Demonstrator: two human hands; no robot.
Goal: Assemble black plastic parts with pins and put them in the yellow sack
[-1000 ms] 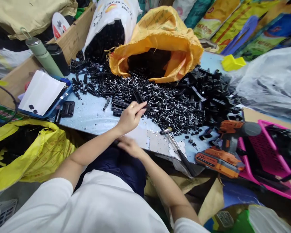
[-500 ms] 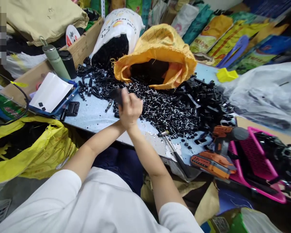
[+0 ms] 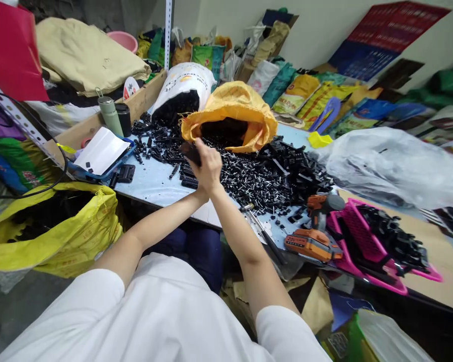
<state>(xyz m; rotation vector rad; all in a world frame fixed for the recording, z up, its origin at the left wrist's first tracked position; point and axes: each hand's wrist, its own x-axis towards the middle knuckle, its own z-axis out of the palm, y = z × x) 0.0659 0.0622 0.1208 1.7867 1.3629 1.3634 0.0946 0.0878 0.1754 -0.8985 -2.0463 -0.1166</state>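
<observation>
My right hand (image 3: 210,163) is closed around a black plastic part (image 3: 191,152), held above the front of the worktable. The part is partly covered by the fingers, so its exact kind does not show. My left hand (image 3: 203,192) meets the right one at the wrist; its fingers are hidden behind the right hand. Just beyond both hands lies a heap of small black parts with metal pins (image 3: 249,176). Several longer black pieces (image 3: 189,177) rest on the table beside the hands.
Behind the heap, an orange sack (image 3: 245,100) and a white sack (image 3: 191,75) lie with mouths facing me. To the right are a hammer (image 3: 266,236), an orange cordless drill (image 3: 313,244) and a pink basket (image 3: 362,226). A yellow sack (image 3: 105,221) stands left, below a blue tray (image 3: 109,173).
The head view has tilted up and shifted, showing more wall and sacks behind. My hands stay together with the black part, which now appears slightly lower and steadier.
</observation>
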